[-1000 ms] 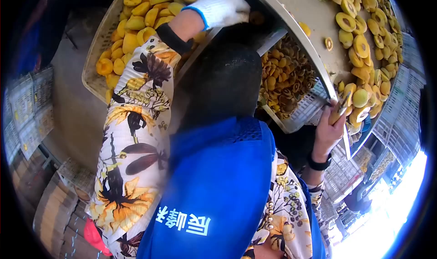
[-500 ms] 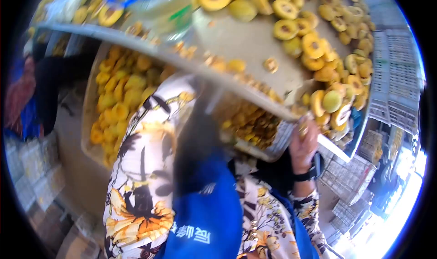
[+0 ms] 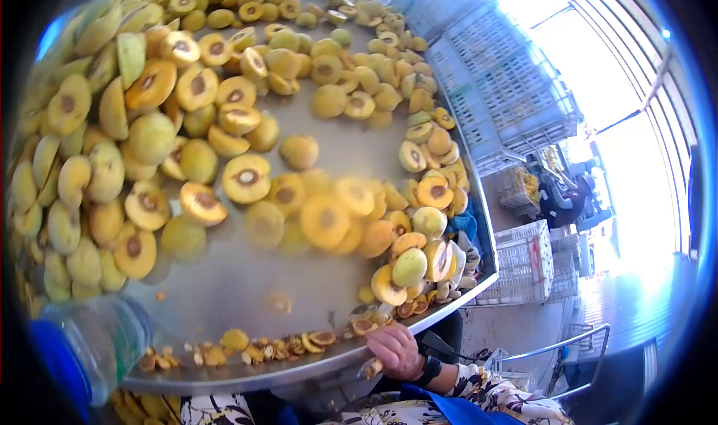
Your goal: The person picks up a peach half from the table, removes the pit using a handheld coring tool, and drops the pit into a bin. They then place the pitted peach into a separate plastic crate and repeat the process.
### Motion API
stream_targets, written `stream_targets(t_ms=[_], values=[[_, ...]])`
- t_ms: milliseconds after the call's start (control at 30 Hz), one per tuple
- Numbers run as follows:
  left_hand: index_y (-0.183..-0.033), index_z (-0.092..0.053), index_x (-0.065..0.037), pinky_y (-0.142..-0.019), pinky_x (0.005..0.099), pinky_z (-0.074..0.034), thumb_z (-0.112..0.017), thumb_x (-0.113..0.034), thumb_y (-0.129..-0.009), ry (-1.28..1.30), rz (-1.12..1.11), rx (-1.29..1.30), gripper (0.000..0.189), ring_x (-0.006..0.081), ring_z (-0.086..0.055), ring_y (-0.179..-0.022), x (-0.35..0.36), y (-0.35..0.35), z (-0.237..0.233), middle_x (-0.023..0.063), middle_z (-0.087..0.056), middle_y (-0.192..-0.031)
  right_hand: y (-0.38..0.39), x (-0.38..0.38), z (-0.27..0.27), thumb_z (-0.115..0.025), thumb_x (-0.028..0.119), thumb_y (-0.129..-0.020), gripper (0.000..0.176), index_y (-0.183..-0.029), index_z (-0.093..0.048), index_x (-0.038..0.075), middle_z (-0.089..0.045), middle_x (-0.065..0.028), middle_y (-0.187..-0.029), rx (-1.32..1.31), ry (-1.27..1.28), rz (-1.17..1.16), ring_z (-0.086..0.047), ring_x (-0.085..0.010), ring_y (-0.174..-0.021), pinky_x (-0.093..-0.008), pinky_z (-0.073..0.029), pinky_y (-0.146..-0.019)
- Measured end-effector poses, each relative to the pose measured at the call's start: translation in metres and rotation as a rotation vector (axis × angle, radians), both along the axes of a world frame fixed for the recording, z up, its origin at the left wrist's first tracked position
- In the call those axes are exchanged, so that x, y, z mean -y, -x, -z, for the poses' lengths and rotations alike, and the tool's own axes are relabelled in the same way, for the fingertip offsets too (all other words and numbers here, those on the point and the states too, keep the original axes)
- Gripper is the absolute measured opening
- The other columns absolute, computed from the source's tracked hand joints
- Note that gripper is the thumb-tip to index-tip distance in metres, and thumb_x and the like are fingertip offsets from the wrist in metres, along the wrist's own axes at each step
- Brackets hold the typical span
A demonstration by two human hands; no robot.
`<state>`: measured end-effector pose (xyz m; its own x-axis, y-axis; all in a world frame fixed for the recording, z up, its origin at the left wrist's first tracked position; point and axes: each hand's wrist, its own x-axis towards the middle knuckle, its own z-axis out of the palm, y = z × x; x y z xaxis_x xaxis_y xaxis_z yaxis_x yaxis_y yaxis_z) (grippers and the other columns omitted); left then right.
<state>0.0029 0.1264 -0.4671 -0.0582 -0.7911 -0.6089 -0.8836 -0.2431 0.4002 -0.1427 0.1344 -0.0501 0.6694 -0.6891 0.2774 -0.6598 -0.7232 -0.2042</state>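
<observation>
My right hand point(image 3: 396, 352), with a black band at the wrist, is at the tray's front rim. Its fingers are curled round a small brownish object point(image 3: 370, 367) that I cannot make out. Halved yellow-green fruits point(image 3: 247, 178) with brown centres lie across the metal tray point(image 3: 224, 283); several in the middle are blurred. Small fruit scraps point(image 3: 277, 349) line the front edge, left of my right hand. A patterned sleeve point(image 3: 217, 410) shows below the tray, but my left hand is out of view.
A clear container with a blue part point(image 3: 101, 343) is at the lower left. White plastic crates point(image 3: 501, 81) stand beyond the tray's right side, with more crates point(image 3: 516, 264) lower down. A metal rail point(image 3: 553, 346) and a person in dark clothing point(image 3: 561, 201) are farther right.
The view has swung toward the tray and the right side. My left forearm has mostly left the picture. Fruits in the tray's middle are now blurred and lie farther into its bare part.
</observation>
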Motion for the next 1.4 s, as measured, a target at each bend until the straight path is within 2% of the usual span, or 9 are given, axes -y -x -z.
stream_targets(t_ms=[400, 833, 900, 967, 1133, 1233, 1300, 1367, 1400], values=[[-0.119, -0.055, -0.004, -0.082, 0.0356, -0.047, -0.056, -0.021, -0.082, 0.015, 0.008, 0.01, 0.04, 0.0265, -0.058, -0.09, -0.039, -0.03, -0.014, 0.0141, -0.059, -0.107, 0.011, -0.006, 0.011, -0.061, 0.006, -0.066, 0.038, -0.103, -0.053, 0.002, -0.06, -0.0132, -0.093, 0.001, 0.001, -0.056, -0.059, -0.0299, -0.082, -0.0404, -0.048, -0.072], [-0.117, -0.056, -0.003, -0.076, 0.035, -0.051, -0.059, -0.023, -0.08, -0.052, -0.006, -0.056, 0.042, 0.0232, -0.061, -0.081, -0.037, -0.19, -0.314, 0.0128, -0.062, -0.1, 0.023, -0.004, 0.046, -0.053, 0.018, -0.088, 0.03, -0.112, -0.049, 0.001, -0.058, -0.0158, -0.104, -0.007, 0.242, -0.018, -0.057, -0.0336, -0.093, -0.044, -0.043, -0.081], [-0.116, -0.056, -0.003, -0.075, 0.035, -0.051, -0.06, -0.023, -0.08, -0.002, -0.199, -0.24, 0.042, 0.0226, -0.061, -0.079, -0.082, -0.22, -0.349, 0.0126, -0.062, -0.099, 0.013, -0.019, 0.033, -0.056, 0.004, -0.073, 0.042, -0.113, -0.046, 0.003, -0.056, -0.0134, -0.106, 0.02, 0.24, -0.029, -0.055, -0.0326, -0.096, -0.0433, -0.041, -0.083], [-0.123, -0.051, 0.002, -0.068, 0.0318, -0.052, -0.065, -0.014, -0.075, 0.302, -0.455, -0.662, 0.052, 0.02, -0.06, -0.083, -0.114, -0.261, -0.329, 0.0119, -0.061, -0.105, 0.008, -0.021, 0.028, -0.057, 0.005, -0.073, 0.045, -0.116, -0.045, 0.004, -0.055, -0.0133, -0.106, 0.029, 0.243, -0.028, -0.054, -0.0327, -0.096, -0.0435, -0.041, -0.083], [-0.118, -0.054, -0.001, -0.06, 0.0299, -0.052, -0.065, -0.013, -0.077, 0.368, -1.223, -0.725, 0.045, 0.0211, -0.058, -0.09, -0.126, -0.277, -0.347, 0.011, -0.059, -0.107, 0.016, -0.008, 0.043, -0.058, 0.01, -0.08, 0.037, -0.114, -0.045, 0.006, -0.056, -0.0119, -0.105, 0.019, 0.268, -0.015, -0.055, -0.0313, -0.094, -0.0428, -0.041, -0.082], [-0.116, -0.056, -0.004, -0.062, 0.0339, -0.052, -0.065, -0.016, -0.077, 0.442, -1.324, -1.034, 0.041, 0.021, -0.058, -0.091, -0.112, -0.29, -0.284, 0.0101, -0.059, -0.105, 0.014, -0.009, 0.041, -0.058, 0.01, -0.08, 0.036, -0.114, -0.045, 0.006, -0.056, -0.0119, -0.105, 0.03, 0.263, -0.011, -0.055, -0.0314, -0.094, -0.0428, -0.041, -0.083], [-0.113, -0.059, -0.005, -0.079, 0.0363, -0.05, -0.062, -0.031, -0.082, 0.424, -1.21, -0.816, 0.041, 0.0283, -0.058, -0.099, -0.097, -0.283, -0.268, 0.0145, -0.06, -0.112, 0.013, -0.007, 0.041, -0.058, 0.01, -0.079, 0.037, -0.114, -0.045, 0.006, -0.056, -0.012, -0.105, 0.023, 0.254, -0.002, -0.054, -0.0316, -0.095, -0.043, -0.041, -0.084], [-0.116, -0.058, -0.008, -0.089, 0.0364, -0.044, -0.061, -0.039, -0.081, 0.469, -0.563, 0.09, 0.047, 0.0311, -0.055, -0.106, -0.091, -0.288, -0.253, 0.0147, -0.058, -0.116, 0.015, -0.005, 0.043, -0.058, 0.009, -0.079, 0.038, -0.114, -0.045, 0.006, -0.056, -0.0121, -0.106, 0.005, 0.237, 0.01, -0.054, -0.0316, -0.096, -0.0432, -0.041, -0.085], [-0.116, -0.059, -0.01, -0.094, 0.0389, -0.041, -0.062, -0.043, -0.078, 0.34, -0.441, 0.197, 0.05, 0.0309, -0.053, -0.109, -0.085, -0.289, -0.255, 0.0135, -0.058, -0.116, 0.016, -0.004, 0.044, -0.058, 0.009, -0.078, 0.038, -0.114, -0.046, 0.006, -0.056, -0.0122, -0.105, 0.001, 0.245, 0.012, -0.054, -0.0316, -0.097, -0.0433, -0.041, -0.085]])
